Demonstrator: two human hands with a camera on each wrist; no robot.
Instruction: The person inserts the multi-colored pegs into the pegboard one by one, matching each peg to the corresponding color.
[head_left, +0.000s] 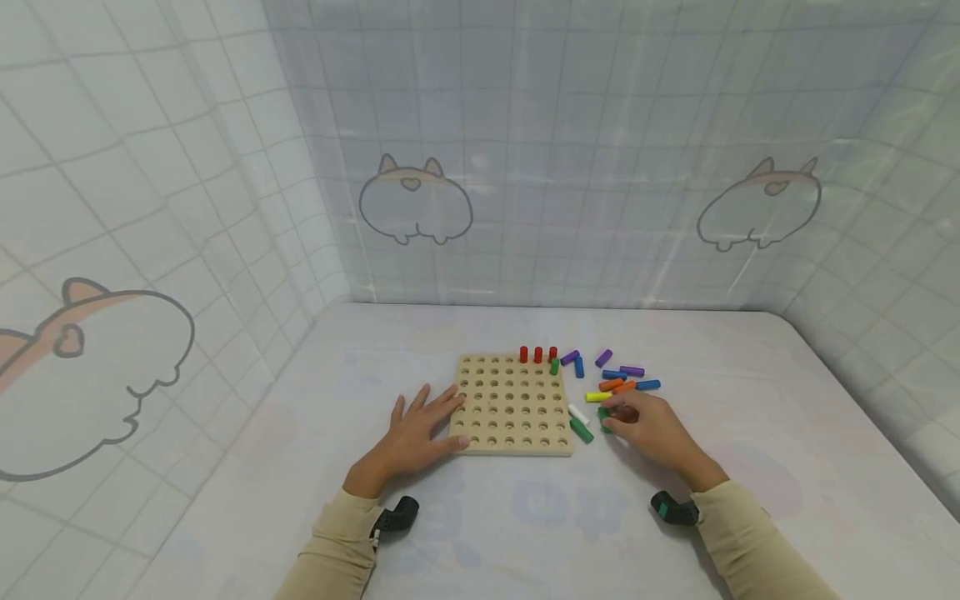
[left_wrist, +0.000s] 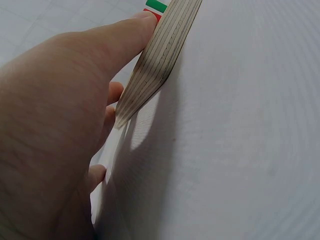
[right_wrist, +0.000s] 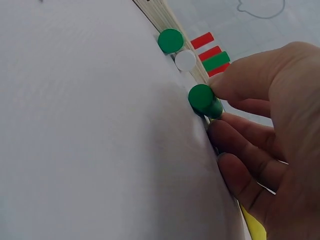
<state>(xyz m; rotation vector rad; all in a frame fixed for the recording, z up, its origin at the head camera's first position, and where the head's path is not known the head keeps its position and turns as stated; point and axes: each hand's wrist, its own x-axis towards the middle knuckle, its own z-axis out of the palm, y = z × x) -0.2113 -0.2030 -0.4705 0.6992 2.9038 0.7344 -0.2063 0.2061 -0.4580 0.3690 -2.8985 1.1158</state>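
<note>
Right of centre in the head view, a right hand [head_left: 651,427] pinches a green cylindrical peg [right_wrist: 202,98]. At lower centre, a left hand [head_left: 415,435], fingers spread, touches a pale wooden pegboard [head_left: 517,403].

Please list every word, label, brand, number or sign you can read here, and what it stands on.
None can be read.
Wooden board and pegs: no lettering visible.
Tabletop: pale marks, too faint to read.
Wall: animal drawings, no words seen.

On the bench [head_left: 517,525], the pegboard [head_left: 517,403] lies right of the left grip [head_left: 414,435], loose pegs [head_left: 581,430] left of and beyond the right grip [head_left: 652,427]
</note>
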